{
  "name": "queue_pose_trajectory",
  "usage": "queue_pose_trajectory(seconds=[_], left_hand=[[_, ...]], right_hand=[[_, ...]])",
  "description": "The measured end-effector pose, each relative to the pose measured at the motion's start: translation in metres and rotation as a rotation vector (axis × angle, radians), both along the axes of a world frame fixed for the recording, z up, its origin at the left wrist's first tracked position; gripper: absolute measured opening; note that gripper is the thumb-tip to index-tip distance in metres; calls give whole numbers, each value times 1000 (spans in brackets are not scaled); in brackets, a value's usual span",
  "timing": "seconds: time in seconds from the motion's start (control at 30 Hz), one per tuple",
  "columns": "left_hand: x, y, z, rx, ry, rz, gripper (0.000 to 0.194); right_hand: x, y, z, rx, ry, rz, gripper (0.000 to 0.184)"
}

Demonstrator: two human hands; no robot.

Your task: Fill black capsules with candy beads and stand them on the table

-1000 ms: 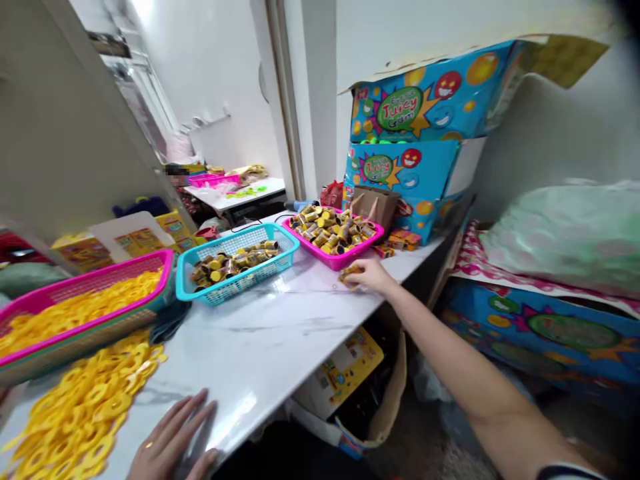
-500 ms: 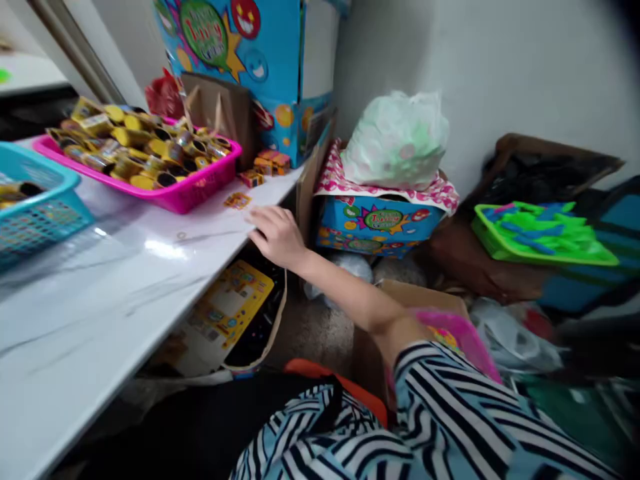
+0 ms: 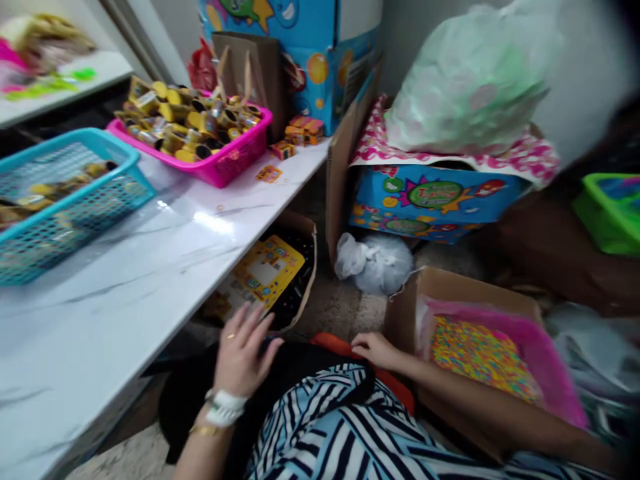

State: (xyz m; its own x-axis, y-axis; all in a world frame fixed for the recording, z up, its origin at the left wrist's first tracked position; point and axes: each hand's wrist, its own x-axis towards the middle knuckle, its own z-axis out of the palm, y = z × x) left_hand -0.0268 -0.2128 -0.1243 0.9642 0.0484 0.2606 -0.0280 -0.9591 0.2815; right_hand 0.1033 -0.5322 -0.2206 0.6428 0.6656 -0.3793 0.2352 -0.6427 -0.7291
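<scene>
Can't tell grip of curled right hand (image 3: 377, 350); see blurred, wide-splayed left hand (image 3: 243, 357) near flat, part-hidden yellow printed card (image 3: 270, 270).

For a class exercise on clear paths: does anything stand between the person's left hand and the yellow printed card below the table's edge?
Nothing visible does. In this view the left hand overlaps the near end of the yellow printed card; the depth between them can't be judged. The table lies to the picture's left.
</scene>
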Motion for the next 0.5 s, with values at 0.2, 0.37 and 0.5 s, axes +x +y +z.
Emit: queue_pose_trajectory(seconds=[0.2,0.37,0.5], left_hand=[[26,-22,-30,-142,444,36,49],[61,-7,-22,-226,749,115,64],[71,-5,-35,-208,820,165,50]], right_hand=[[62,83,61,245,-69,249,21],[131,204,123,249,-354,277,15],[115,239,141,259,-453,289,9]])
